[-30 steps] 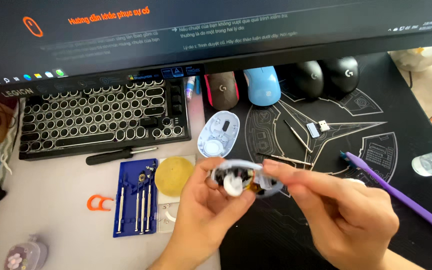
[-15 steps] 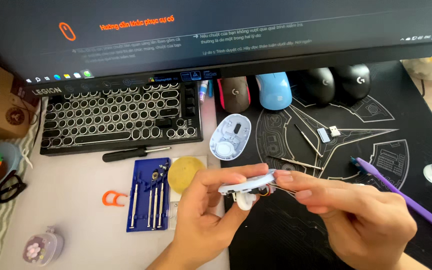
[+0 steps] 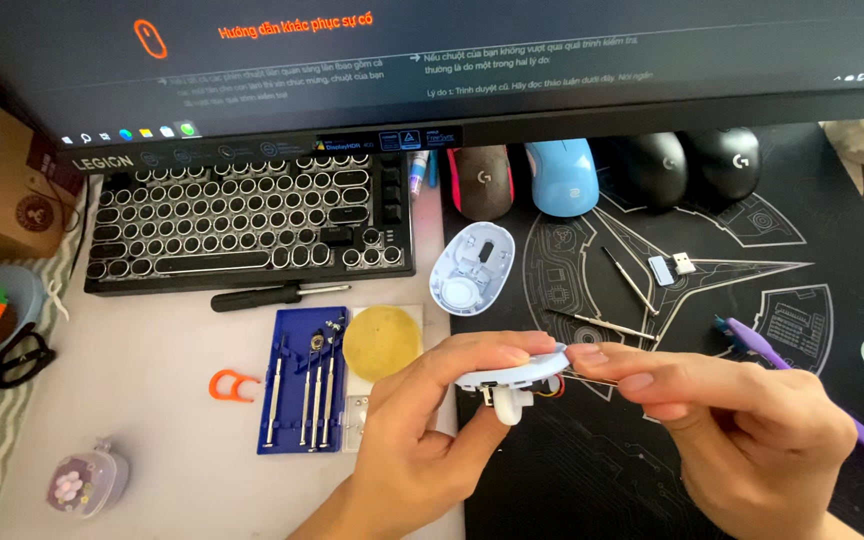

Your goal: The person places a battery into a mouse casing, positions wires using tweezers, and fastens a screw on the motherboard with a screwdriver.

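Mouse base (image 3: 510, 378) has rotated since a second ago: then its open inside faced the camera, white wheel and board visible; now it's edge-on, pale blue rim on top, white part hanging below. Left hand (image 3: 422, 440) has shifted grip, thumb now lying flat along the top edge. Right hand (image 3: 722, 430) fingertips have closed in on the right end of the rim. Camera has drifted, so the desk sits further right in frame.

The mouse shell (image 3: 512, 375) looks smooth matt white plastic, the desk mat (image 3: 752, 260) matt black cloth.
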